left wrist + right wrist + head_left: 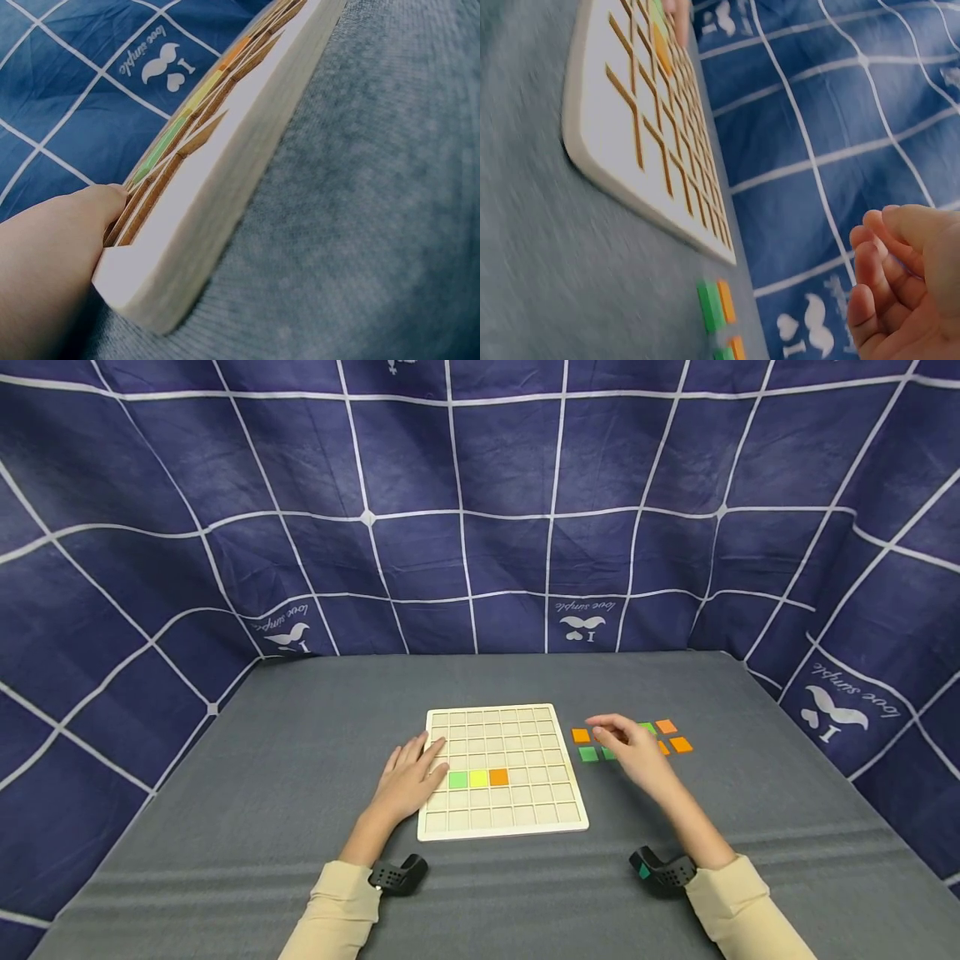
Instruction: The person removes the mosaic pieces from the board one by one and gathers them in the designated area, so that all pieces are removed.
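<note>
A cream grid board (pixel 502 836) lies on the table, with a green tile (pixel 458 779), a yellow tile (pixel 478 778) and an orange tile (pixel 498 777) side by side in one row. My left hand (pixel 408 777) rests on the board's left edge, fingers stretched over the rim. To the right of the board, my right hand (pixel 633 747) hovers above loose tiles, partly covering some. Its fingers are loosely bent in the right wrist view, and nothing shows between them. Nearest its fingertips are an orange tile (pixel 581 736) and a green tile (pixel 588 754).
Beyond the right hand lie more loose tiles, among them an orange tile (pixel 681 744) and a green tile (pixel 648 727). Grey cloth (pixel 322 727) covers the table. A blue curtain (pixel 495 560) with white lines stands behind it and at both sides.
</note>
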Available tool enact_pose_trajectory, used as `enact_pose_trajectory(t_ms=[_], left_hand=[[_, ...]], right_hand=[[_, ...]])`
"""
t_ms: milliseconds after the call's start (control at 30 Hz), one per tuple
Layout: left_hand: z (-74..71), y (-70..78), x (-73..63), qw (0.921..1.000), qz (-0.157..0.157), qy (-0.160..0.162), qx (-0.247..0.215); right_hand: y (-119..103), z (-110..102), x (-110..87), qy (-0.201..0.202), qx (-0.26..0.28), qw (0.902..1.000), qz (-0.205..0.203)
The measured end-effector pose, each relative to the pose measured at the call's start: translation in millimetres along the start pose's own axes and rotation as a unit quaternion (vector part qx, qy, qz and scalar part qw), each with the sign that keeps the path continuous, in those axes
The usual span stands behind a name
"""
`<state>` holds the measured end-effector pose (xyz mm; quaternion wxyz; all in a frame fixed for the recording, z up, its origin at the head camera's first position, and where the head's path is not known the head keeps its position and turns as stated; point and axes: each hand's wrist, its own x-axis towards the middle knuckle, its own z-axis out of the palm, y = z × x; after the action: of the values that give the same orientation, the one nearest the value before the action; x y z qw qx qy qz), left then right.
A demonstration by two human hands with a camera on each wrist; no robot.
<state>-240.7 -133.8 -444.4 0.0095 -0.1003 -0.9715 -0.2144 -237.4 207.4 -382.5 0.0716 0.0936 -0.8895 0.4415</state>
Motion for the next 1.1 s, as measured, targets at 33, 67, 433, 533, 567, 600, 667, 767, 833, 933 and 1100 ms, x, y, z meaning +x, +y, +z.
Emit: enact_pose_trajectory(t_ms=[33, 67, 433, 533, 567, 600, 667, 767, 833, 933, 1100], left_hand=[[0.1, 0.0, -0.2, 1.0, 0.001, 0.002, 0.001], [0.1, -0.2, -0.3, 1.0, 0.002, 0.004, 0.002], [-3.9, -1.0, -1.2, 1.0, 0.0, 0.004, 0.002], [-4.3, -1.8, -1.7, 1.0, -0.001, 0.004, 0.001], [-4.2, -2.0, -1.9, 1.0, -0.002, 0.004, 0.001], [-3.9, -2.4, -1.9, 1.0, -0.003, 0.004, 0.003], [-2.9, -2.9, -2.0, 1.0, -0.002, 0.005, 0.005], [-2.0, -2.6, -2.2, 1.0, -0.001, 0.005, 0.007], [-1.6, -2.0, -2.5, 1.0, 0.0, 0.005, 0.008], [-2.1, -0.7, -2.9, 1.0, -0.001, 0.003, 0.008], [-3.6, 0.2, -2.1, 0.9999, 0.001, 0.005, 0.009]], right_hand=[[-2.6, 3.6, -1.3, -0.007, 0.002, 1.0, 0.0], [-4.8, 7.2, -2.8, -0.017, 0.004, 0.9998, 0.002], [-35.3, 48.6, -13.4, -0.058, -0.004, 0.9973, -0.045], [-42.1, 64.9, -11.8, -0.057, -0.009, 0.9957, -0.072], [-44.0, 70.7, -10.9, -0.058, -0.012, 0.9953, -0.077], [-45.6, 76.6, -9.8, -0.06, -0.012, 0.9949, -0.08], [-47.0, 88.5, -7.1, -0.066, -0.019, 0.9946, -0.078], [-46.9, 104.2, -2.2, -0.079, -0.024, 0.9951, -0.054], [-44.4, 112.6, 0.2, -0.085, -0.025, 0.9953, -0.04], [-39.4, 120.7, 1.5, -0.087, -0.022, 0.9956, -0.027], [-32.4, 125.5, -0.2, -0.072, -0.029, 0.9965, -0.03]])
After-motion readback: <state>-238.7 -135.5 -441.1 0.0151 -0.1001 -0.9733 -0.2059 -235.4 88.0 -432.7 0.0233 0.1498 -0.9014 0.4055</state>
